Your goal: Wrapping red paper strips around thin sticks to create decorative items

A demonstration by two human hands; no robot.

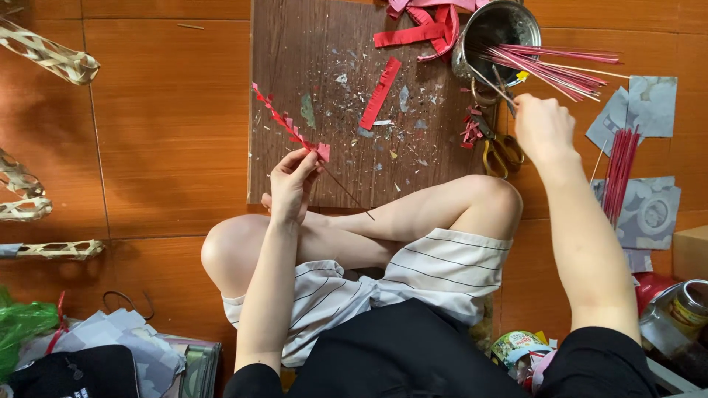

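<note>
1. Head view: the dark wooden board (332, 88) lies on the orange tiled floor, in front of the seated person's crossed legs
2. The left hand (293, 184) hovers over the board's near edge, fingers pinched shut on a thin stick wrapped with red fringed paper (284, 121); the wrapped end slants up and away over the board's left part, and the bare end points back towards the knee
3. The right hand (542, 127) is just off the board's right edge, closed around a thin brush handle (495, 85) whose tip reaches into the metal pot (472, 63)
4. The metal pot stands at the board's far right corner, with red-tipped sticks (560, 70) leaning out of it away from the board
5. A red paper strip (380, 93) lies on the board's middle, among small scraps
6. Yellow-handled scissors (501, 151) lie at the board's right edge, beneath the right hand
</note>
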